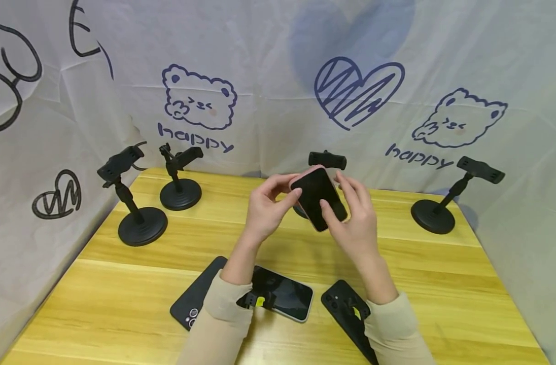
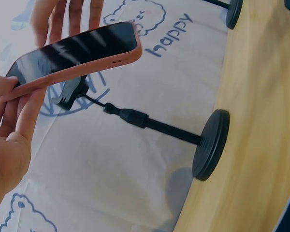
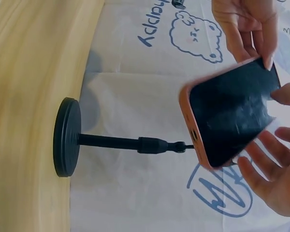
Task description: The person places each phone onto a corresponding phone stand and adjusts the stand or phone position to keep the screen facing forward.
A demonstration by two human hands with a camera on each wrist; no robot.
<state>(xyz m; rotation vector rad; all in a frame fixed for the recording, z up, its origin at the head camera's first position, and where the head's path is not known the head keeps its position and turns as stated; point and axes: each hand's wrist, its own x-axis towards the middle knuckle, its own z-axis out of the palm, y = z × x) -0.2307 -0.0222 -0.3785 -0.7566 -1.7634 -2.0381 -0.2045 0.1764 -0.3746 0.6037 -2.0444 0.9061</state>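
A smartphone [image 1: 318,196] in a pink-orange case is held up over the table, tilted, with its dark screen facing the person. At its upper left corner, my left hand [image 1: 271,203] pinches it, thumb on the front and fingers behind. My right hand [image 1: 353,215] holds its right side, thumb lying on the screen and fingers spread along the edge, as the right wrist view shows. Behind the phone stands a black phone stand [image 3: 67,137], its clamp head [image 1: 327,160] showing just above the phone in the head view.
Three more black stands are on the table: two at the left [image 1: 142,226] [image 1: 180,194] and one at the right [image 1: 433,216]. Near the front lie a dark phone [image 1: 198,291], a screen-up phone [image 1: 291,296] and a black phone [image 1: 346,314], partly under the forearms. White cloth walls surround the table.
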